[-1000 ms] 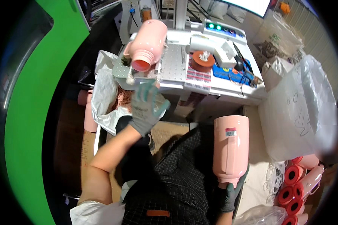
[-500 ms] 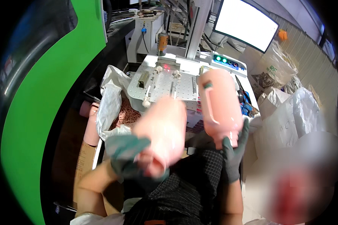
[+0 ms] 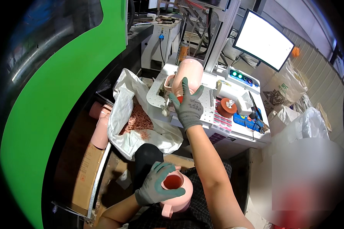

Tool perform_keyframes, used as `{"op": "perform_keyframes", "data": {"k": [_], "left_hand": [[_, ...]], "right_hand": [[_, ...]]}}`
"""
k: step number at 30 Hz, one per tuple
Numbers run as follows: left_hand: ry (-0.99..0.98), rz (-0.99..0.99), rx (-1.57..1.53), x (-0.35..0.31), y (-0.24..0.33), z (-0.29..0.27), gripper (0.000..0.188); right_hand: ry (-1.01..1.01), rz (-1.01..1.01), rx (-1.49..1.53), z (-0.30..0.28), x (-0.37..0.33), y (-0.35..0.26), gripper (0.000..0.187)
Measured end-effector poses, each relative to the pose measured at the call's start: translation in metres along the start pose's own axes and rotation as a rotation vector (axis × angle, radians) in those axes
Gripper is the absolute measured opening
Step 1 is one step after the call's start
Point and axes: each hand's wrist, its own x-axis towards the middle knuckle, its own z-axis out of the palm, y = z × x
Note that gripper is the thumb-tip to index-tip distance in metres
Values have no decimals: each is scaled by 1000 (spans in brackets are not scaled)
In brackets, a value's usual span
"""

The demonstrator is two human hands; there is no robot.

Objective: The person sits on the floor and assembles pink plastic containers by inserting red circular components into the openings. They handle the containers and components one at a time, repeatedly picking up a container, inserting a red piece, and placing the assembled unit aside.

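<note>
Two pink jugs are observed at the hands. The lower jug [image 3: 184, 197] is held in the left hand [image 3: 155, 186], gloved in grey and green; its neck and shoulder are clasped by thumb and fingers. It is positioned over the lap, its open mouth turned upward and its handle directed toward the lower edge.

The upper jug [image 3: 191, 71] is laid on the perforated plate [image 3: 205, 114] of the white bench [image 3: 239, 138], tilted in view, mouth toward the person, handle to the left. The right hand [image 3: 190, 107], likewise gloved, is held wide at the mouth end, thumb and fingers spread across the neck. Whether firm contact is made cannot be told.

To the right of the plate, a brown tape roll [image 3: 226, 109] is seen beside a sheet of labels [image 3: 219, 125]. Beyond these, a control box [image 3: 242, 78] is seen with green lights lit. Left of the bench, pink shavings [image 3: 138, 121] are contained in a white sack [image 3: 160, 140]. The lower right area is blurred.
</note>
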Motion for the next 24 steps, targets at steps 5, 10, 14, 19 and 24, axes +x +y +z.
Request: {"op": "perform_keyframes", "data": {"k": [5,10,14,19,24], "left_hand": [[-115,33,-24,17,5,11,74],[-203,61,-355,6,-35,15,76],[-151,-174,-346,12,-37,31,85],[-280,-83,-470,32,-51,54,74],[-427,-187,-499,55,-59,69,59]], "right_hand": [[-68,-44,134,9,10,32,91],[406,-299,40,15,-56,60,97],[323,-314,231,-56,-194,135,93],[512,158,-11,-193,-375,228,71],[1311,772,-654,-358,-612,289,24]]}}
